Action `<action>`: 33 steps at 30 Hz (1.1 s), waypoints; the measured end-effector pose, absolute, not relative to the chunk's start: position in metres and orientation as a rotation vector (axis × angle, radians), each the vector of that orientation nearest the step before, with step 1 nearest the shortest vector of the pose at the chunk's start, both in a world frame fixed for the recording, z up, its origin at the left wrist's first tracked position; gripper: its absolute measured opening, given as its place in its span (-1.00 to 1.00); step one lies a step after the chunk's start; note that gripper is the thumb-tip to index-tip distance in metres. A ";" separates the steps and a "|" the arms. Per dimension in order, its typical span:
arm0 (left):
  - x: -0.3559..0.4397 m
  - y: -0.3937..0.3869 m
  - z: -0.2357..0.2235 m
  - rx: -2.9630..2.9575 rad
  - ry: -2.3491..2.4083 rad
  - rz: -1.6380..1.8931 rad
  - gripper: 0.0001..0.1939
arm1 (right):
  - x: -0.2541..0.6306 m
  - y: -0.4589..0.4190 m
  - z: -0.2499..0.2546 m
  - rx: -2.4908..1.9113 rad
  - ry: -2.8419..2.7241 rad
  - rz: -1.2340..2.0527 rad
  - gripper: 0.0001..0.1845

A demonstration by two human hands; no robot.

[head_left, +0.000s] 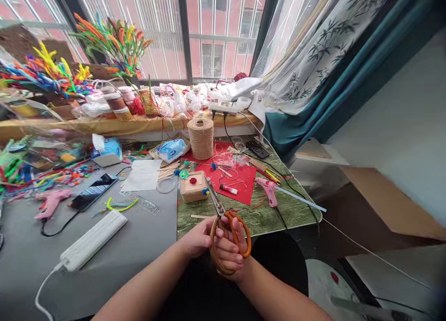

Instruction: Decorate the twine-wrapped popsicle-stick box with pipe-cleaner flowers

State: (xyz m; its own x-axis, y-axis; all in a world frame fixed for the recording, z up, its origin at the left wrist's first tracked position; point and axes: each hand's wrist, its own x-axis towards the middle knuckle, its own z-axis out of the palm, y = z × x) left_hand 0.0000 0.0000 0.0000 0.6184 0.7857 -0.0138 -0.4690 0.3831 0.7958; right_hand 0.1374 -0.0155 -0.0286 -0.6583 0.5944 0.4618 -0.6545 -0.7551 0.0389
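A pair of scissors (220,209) with orange-brown handles points away from me at the table's front edge, its blades closed or nearly so. My right hand (232,253) wraps its fingers round the handles. From the other side, my left hand (198,237) closes on the left handle; some of its fingertips are hidden. Just beyond the blade tips sits a twine-wrapped box (193,195) with small flowers on it, among them a red one (193,180). A thin wooden stick (200,216) lies between my left hand and the box.
Red paper (244,179) carries a small glue tube (228,189) and scraps. A pink glue gun (268,191) lies right, another (52,202) left. A twine spool (201,140) stands behind the box. Left are a power strip (94,239), phone (94,191) and white paper (142,174).
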 end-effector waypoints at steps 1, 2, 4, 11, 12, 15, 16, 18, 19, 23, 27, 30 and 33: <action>0.000 0.001 0.001 0.831 0.434 0.841 -0.06 | 0.140 -0.014 -0.025 0.480 -0.158 2.377 -0.19; 0.001 0.001 0.002 0.817 0.438 0.850 -0.10 | 0.142 -0.013 -0.022 0.370 -0.146 2.388 -0.20; 0.000 0.003 0.005 0.805 0.437 0.862 -0.16 | 0.145 -0.013 -0.014 0.171 -0.121 2.391 -0.22; -0.004 0.015 0.017 0.878 0.339 0.887 -0.19 | 0.143 -0.028 0.005 -0.224 -0.140 2.301 -0.44; -0.006 0.016 0.019 0.880 0.323 0.894 -0.19 | 0.144 -0.030 0.004 -0.247 -0.181 2.310 -0.46; -0.015 0.018 0.025 0.903 0.336 0.918 -0.26 | 0.153 -0.038 -0.003 -0.345 -0.314 2.367 -0.49; -0.020 0.018 0.026 0.918 0.360 0.939 -0.29 | 0.158 -0.041 -0.006 -0.398 -0.363 2.370 -0.52; -0.034 0.016 0.027 0.961 0.426 0.968 -0.33 | 0.170 -0.046 -0.012 -0.516 -0.469 2.346 -0.59; -0.043 0.014 0.028 0.997 0.472 0.959 -0.31 | 0.177 -0.047 -0.014 -0.572 -0.519 2.318 -0.63; -0.081 0.001 0.032 1.281 0.868 0.803 -0.28 | 0.206 -0.042 -0.016 -0.803 -0.756 2.098 -0.67; -0.110 -0.010 0.044 1.661 1.263 0.717 -0.40 | 0.233 0.000 -0.005 -1.137 -1.304 1.430 -0.70; -0.116 -0.012 0.049 1.857 1.387 0.587 -0.42 | 0.239 0.050 0.002 -1.258 -1.817 0.704 -0.75; -0.114 -0.010 0.044 1.976 1.481 0.512 -0.43 | 0.231 0.097 -0.002 -1.360 -2.143 0.371 -0.60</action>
